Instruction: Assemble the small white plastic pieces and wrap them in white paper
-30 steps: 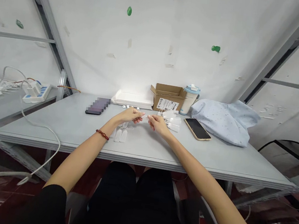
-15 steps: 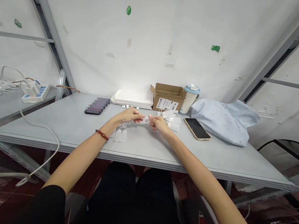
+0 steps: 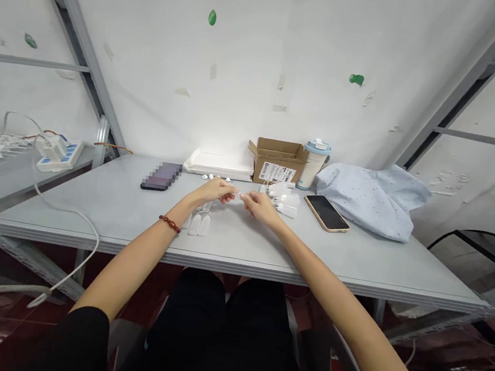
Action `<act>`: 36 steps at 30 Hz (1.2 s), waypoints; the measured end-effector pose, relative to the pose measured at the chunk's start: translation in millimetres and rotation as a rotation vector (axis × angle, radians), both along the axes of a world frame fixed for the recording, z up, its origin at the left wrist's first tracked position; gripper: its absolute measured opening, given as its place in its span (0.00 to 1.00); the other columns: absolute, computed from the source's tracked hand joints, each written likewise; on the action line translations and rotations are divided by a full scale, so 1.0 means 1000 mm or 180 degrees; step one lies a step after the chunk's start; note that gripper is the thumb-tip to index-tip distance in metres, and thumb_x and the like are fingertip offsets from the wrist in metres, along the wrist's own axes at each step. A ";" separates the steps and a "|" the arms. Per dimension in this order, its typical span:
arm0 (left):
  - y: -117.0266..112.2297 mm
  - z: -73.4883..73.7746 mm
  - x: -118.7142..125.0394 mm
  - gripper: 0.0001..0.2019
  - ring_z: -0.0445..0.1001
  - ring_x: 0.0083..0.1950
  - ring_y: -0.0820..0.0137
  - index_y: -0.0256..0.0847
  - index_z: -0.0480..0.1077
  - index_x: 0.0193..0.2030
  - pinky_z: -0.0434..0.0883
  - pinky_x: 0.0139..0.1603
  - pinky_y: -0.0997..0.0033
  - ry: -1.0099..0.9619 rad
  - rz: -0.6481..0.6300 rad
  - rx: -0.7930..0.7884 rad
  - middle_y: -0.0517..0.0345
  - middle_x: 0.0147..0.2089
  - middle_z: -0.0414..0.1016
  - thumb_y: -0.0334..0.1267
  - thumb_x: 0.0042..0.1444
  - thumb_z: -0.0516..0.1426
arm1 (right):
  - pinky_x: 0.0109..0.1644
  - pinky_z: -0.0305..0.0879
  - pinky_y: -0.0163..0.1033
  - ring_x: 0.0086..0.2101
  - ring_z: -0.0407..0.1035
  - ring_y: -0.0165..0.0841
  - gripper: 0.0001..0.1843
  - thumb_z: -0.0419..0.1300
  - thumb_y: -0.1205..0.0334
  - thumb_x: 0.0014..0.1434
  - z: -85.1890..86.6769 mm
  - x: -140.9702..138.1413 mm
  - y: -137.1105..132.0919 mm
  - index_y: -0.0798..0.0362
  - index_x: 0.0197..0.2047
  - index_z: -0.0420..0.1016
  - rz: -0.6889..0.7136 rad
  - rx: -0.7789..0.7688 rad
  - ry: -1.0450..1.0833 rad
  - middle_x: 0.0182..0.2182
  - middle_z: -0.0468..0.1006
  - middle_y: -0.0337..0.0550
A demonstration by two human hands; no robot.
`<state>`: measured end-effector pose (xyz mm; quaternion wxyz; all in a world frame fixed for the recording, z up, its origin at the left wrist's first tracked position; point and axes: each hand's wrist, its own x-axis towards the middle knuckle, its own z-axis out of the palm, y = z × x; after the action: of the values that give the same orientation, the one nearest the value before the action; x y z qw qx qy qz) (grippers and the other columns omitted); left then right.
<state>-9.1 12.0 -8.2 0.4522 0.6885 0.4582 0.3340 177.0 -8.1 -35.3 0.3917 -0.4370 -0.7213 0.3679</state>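
Note:
Over the middle of the grey table, my left hand and my right hand meet with their fingertips nearly touching. Both are closed in a pinch on a small whitish piece, too small to name. Below my left hand lie several white tags with rounded ends, partly covered by the hand and wrist. Just beyond my right hand is a loose pile of white tags with thin strings. A few small white bits lie behind my left hand.
On the table are a blurred dark phone, white trays, an open cardboard box, a lidded cup, a second phone and a pale blue cloth. A power strip with cables stands left.
My right hand has shifted slightly left, so the fingertips of both hands are closer together. My left hand has hardly moved.

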 end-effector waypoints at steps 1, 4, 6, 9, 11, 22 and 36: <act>0.001 0.000 0.000 0.20 0.67 0.25 0.74 0.34 0.73 0.21 0.67 0.28 0.72 -0.0026 0.0024 -0.0056 0.55 0.23 0.72 0.52 0.44 0.66 | 0.29 0.52 0.33 0.22 0.55 0.26 0.17 0.58 0.52 0.60 -0.001 -0.002 -0.001 0.54 0.25 0.66 -0.0072 0.0368 -0.0216 0.19 0.62 0.34; 0.002 -0.001 -0.001 0.21 0.67 0.24 0.75 0.34 0.73 0.22 0.66 0.28 0.72 -0.0049 -0.0003 -0.0178 0.55 0.22 0.71 0.53 0.44 0.66 | 0.35 0.52 0.34 0.27 0.57 0.28 0.09 0.58 0.62 0.60 -0.001 -0.005 -0.003 0.54 0.29 0.69 -0.0178 0.1058 -0.0568 0.23 0.66 0.36; 0.002 -0.001 -0.002 0.21 0.67 0.25 0.75 0.33 0.73 0.23 0.66 0.28 0.72 -0.0085 -0.0063 -0.0197 0.55 0.23 0.71 0.53 0.44 0.66 | 0.37 0.52 0.35 0.28 0.57 0.29 0.07 0.57 0.63 0.61 -0.001 -0.006 -0.003 0.54 0.30 0.69 -0.0224 0.1165 -0.0626 0.26 0.67 0.37; 0.000 0.000 -0.002 0.21 0.67 0.26 0.75 0.33 0.74 0.23 0.66 0.29 0.72 -0.0135 -0.0136 -0.0187 0.54 0.24 0.72 0.53 0.44 0.66 | 0.36 0.51 0.35 0.27 0.56 0.29 0.12 0.55 0.63 0.62 0.001 -0.005 -0.003 0.52 0.26 0.65 -0.0274 0.1090 -0.0689 0.23 0.65 0.36; 0.000 0.000 -0.002 0.20 0.67 0.26 0.75 0.33 0.75 0.23 0.66 0.29 0.72 -0.0129 -0.0153 -0.0210 0.54 0.24 0.73 0.53 0.43 0.67 | 0.34 0.50 0.35 0.25 0.55 0.29 0.15 0.54 0.62 0.62 0.002 -0.004 -0.003 0.52 0.23 0.62 -0.0221 0.0955 -0.0665 0.20 0.62 0.34; -0.004 0.004 -0.003 0.21 0.72 0.31 0.69 0.35 0.73 0.19 0.66 0.32 0.70 -0.0030 -0.0416 0.0004 0.52 0.22 0.72 0.54 0.43 0.66 | 0.21 0.44 0.33 0.18 0.42 0.22 0.23 0.58 0.42 0.56 0.001 0.003 0.000 0.53 0.25 0.64 0.0478 -0.0923 0.0822 0.18 0.49 0.28; 0.013 0.002 -0.021 0.14 0.66 0.27 0.74 0.36 0.73 0.24 0.66 0.31 0.72 -0.0085 0.0194 0.0114 0.57 0.25 0.70 0.47 0.46 0.63 | 0.27 0.52 0.35 0.21 0.52 0.28 0.18 0.53 0.52 0.62 0.005 0.008 0.004 0.53 0.24 0.66 -0.0423 0.0101 -0.0072 0.18 0.56 0.34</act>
<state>-29.9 25.0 -6.6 0.4354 0.6777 0.4668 0.3650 184.9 -3.6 -30.4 0.4139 -0.4818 -0.7008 0.3246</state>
